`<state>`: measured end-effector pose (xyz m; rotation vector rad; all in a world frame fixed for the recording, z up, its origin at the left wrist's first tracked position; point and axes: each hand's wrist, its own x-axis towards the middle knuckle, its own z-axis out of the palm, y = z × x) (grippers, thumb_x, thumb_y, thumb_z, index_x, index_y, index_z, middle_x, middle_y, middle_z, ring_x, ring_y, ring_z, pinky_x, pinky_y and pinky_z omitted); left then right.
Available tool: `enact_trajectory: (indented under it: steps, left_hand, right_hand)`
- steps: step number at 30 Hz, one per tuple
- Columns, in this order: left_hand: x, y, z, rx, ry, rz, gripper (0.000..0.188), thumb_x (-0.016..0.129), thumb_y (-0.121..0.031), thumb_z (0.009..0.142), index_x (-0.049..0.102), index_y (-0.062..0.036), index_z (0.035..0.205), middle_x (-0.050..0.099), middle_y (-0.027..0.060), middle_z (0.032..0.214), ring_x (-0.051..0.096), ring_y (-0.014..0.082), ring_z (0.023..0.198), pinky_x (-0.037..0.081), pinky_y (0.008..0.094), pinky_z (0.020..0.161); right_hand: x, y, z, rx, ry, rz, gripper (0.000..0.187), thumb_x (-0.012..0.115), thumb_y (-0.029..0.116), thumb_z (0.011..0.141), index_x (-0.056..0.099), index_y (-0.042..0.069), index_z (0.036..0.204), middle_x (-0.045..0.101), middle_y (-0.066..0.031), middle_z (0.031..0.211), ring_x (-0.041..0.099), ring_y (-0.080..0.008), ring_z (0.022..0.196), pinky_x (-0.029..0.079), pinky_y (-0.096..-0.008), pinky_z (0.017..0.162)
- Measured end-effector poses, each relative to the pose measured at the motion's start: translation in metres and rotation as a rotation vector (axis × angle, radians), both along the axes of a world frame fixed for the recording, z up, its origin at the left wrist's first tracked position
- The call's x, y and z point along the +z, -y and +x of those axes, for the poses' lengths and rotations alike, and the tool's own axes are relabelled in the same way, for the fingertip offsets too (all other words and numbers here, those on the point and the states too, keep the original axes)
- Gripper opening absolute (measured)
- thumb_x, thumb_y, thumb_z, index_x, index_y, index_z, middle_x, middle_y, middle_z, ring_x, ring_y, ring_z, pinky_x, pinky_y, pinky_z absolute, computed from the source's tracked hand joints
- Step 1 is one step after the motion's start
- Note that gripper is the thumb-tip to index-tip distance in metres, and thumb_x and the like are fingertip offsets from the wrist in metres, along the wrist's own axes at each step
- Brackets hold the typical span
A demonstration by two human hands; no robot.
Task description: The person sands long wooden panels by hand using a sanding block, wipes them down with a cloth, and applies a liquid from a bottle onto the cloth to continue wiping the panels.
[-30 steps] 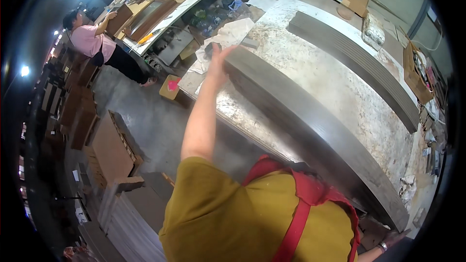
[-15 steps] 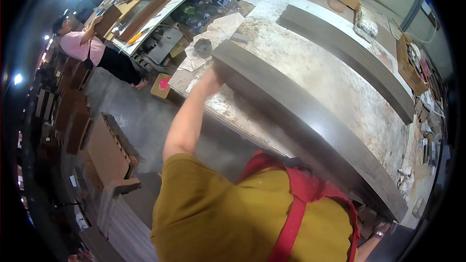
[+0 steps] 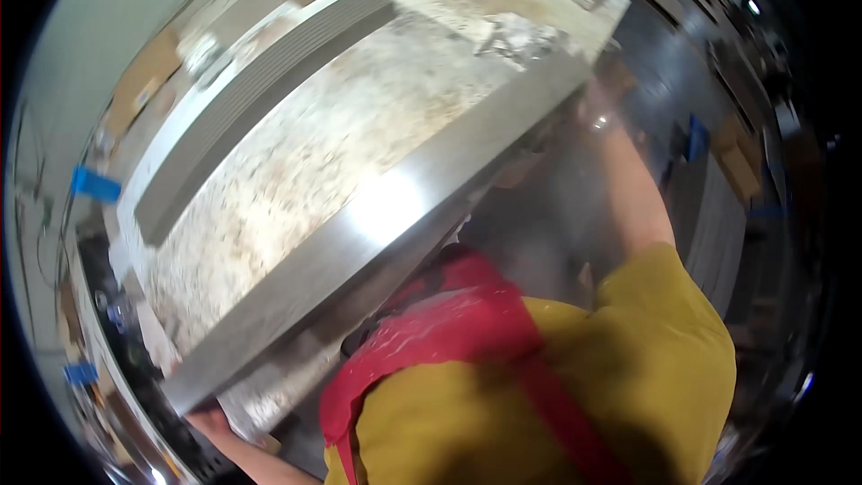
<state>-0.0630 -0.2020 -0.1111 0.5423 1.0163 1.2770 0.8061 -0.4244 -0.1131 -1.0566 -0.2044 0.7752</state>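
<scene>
We've got both hands on the long grey metal beam (image 3: 395,216), which lies along the near edge of the counter (image 3: 332,144), overhanging it slightly. Left hand (image 3: 208,420) sits under the beam's left end, fingers curled against its underside, so gripping it. Right hand (image 3: 600,106) is stretched out to the beam's far right end; motion blur there, so we can't tell if it's clamped on or just pressed flat against it. A second grey profile (image 3: 251,99) lies beyond the beam, across the mottled counter top, well apart from it. Debris and small tools sit past the beam's right end. Risks as we read them: the beam is long and looks heavy, hands are at opposite ends, so uneven lift could twist it or drop one end off the counter edge; the left fingers sit under the beam near the counter edge and could get pinched; the red apron (image 3: 449,341) is close to the beam, could snag
</scene>
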Motion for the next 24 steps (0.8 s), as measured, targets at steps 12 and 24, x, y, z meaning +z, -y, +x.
enact_trajectory:
  steps: [12, 24]
  left_hand:
    - [0.035, 0.009, 0.021, 0.164, -0.019, 0.072, 0.065, 0.034, -0.054, 0.094, 0.037, -0.0081, 0.14, 0.037, 0.0102, 0.144, 0.034, 0.0302, 0.132, 0.02, 0.0448, 0.112]
    - [0.01, -0.028, -0.006, 0.231, -0.22, 0.199, 0.067, 0.036, -0.057, 0.09, 0.05, -0.0053, 0.129, 0.048, 0.0111, 0.135, 0.04, 0.0289, 0.128, 0.024, 0.0429, 0.109]
  right_hand:
    - [0.012, 0.005, -0.003, 0.026, -0.154, 0.294, 0.039, 0.046, 0.03, 0.098, 0.053, 0.001, 0.123, 0.062, -0.0081, 0.113, 0.059, -0.0181, 0.102, 0.046, -0.0305, 0.093]
    - [0.013, -0.003, 0.003, -0.044, 0.522, 0.223, 0.026, 0.045, 0.012, 0.091, 0.064, 0.0, 0.104, 0.061, -0.0063, 0.112, 0.056, -0.0161, 0.105, 0.045, -0.0289, 0.09]
